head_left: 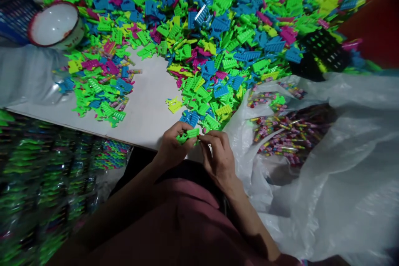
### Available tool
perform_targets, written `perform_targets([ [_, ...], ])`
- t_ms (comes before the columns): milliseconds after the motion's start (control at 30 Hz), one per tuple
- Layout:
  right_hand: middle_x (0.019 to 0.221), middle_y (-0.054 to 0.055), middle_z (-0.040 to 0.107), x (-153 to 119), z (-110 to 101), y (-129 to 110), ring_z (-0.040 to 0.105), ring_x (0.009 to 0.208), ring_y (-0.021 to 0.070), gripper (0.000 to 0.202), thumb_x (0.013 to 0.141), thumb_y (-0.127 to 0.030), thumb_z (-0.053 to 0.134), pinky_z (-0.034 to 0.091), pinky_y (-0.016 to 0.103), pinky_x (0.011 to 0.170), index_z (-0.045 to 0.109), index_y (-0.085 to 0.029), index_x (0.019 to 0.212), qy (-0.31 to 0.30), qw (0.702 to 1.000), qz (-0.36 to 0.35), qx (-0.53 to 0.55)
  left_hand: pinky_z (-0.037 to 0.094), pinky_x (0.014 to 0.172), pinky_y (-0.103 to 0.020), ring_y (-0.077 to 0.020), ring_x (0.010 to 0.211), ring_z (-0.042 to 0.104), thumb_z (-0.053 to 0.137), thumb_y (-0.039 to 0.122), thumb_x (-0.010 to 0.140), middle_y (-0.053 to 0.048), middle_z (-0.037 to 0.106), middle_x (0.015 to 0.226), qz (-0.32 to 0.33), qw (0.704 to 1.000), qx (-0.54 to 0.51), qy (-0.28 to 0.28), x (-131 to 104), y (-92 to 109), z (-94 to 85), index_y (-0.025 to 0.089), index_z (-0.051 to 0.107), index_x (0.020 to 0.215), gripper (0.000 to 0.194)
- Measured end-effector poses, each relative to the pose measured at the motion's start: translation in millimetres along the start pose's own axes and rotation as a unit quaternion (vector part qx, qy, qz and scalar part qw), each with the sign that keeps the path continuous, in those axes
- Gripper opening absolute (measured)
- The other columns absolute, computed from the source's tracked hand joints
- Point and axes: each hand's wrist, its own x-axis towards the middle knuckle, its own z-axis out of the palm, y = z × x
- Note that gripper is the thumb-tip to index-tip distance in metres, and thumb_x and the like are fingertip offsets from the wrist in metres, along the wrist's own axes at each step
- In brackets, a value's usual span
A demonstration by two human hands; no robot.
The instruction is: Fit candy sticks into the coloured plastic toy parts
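Observation:
My left hand [174,143], at the table's front edge, grips a small bright green plastic piece [192,132] with slots and a shaped end. Close on its right, my right hand [218,153] has thumb and forefinger pinched at the piece's end; whatever sits between those fingertips is too small to make out. Just beyond the hands lies a blue plastic piece [190,118], and a yellow one [174,105] rests on the white tabletop. A large heap of similar pieces [224,29] in green, blue, pink and yellow spreads behind them.
On the left is a smaller pile [99,83] mixed with patterned sticks, near an enamel bowl [54,25] and blue basket [17,12]. Patterned sticks [286,133] fill a clear plastic bag [343,199] at right. A black slotted basket [324,52] stands behind it. Packed bags [40,166] lie lower left.

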Motion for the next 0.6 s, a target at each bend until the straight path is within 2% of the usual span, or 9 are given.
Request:
perform_targets([
  [167,0.084,0.003,0.056,1.1,-5.5,3.2,0.056,0.085,0.0190,0.012,0.088,-0.012,0.050,0.048,0.038,0.076,0.056,-0.023,0.090,0.013,0.998,0.016,0.060,0.035,0.047,-0.019,-0.0072,0.049,0.044,0.061,0.023,0.067,0.005,0.052,0.058,-0.020,0.994,-0.062,-0.086,1.8,0.7,-6.1,0.017,0.053,0.076,0.013],
  [233,0.082,0.002,0.055,0.4,-4.8,5.5,0.055,0.083,0.0181,0.012,0.087,-0.012,0.051,0.048,0.036,0.074,0.056,-0.023,0.087,0.022,0.996,0.025,0.079,0.035,0.048,-0.019,-0.0075,0.050,0.045,0.062,0.023,0.066,0.005,0.052,0.059,-0.031,0.992,-0.069,-0.100,3.6,-2.3,-5.2,0.017,0.053,0.075,0.014],
  [300,0.082,0.002,0.054,-1.1,-1.5,6.6,0.055,0.082,0.0176,0.012,0.086,-0.012,0.051,0.048,0.035,0.073,0.056,-0.022,0.086,0.016,0.996,0.027,0.085,0.035,0.048,-0.019,-0.0075,0.050,0.044,0.062,0.023,0.065,0.005,0.051,0.058,-0.050,0.992,-0.064,-0.099,5.4,-6.2,-3.0,0.017,0.052,0.073,0.014],
  [400,0.089,0.005,0.054,-3.0,6.1,5.3,0.055,0.085,0.0189,0.017,0.085,-0.009,0.048,0.048,0.035,0.073,0.058,-0.022,0.090,-0.009,0.999,0.018,0.034,0.034,0.047,-0.019,-0.0074,0.049,0.043,0.060,0.023,0.063,0.007,0.049,0.056,-0.074,0.993,-0.060,-0.069,7.2,-10.3,-0.8,0.018,0.052,0.073,0.013],
  [467,0.091,0.007,0.055,-3.1,10.3,5.0,0.055,0.087,0.0194,0.019,0.084,-0.008,0.047,0.048,0.035,0.074,0.058,-0.022,0.091,-0.005,1.000,0.017,0.022,0.034,0.047,-0.019,-0.0076,0.049,0.044,0.060,0.023,0.063,0.007,0.048,0.056,-0.073,0.994,-0.063,-0.055,6.9,-11.2,-2.2,0.018,0.052,0.073,0.014],
  [600,0.081,0.003,0.055,-0.5,12.3,13.8,0.055,0.081,0.0173,0.010,0.085,-0.013,0.052,0.049,0.037,0.080,0.057,-0.022,0.082,0.001,0.988,0.044,0.145,0.036,0.050,-0.019,-0.0079,0.052,0.047,0.063,0.025,0.064,0.006,0.051,0.058,-0.094,0.989,-0.080,-0.084,1.5,-17.6,-7.9,0.017,0.053,0.074,0.016],
])
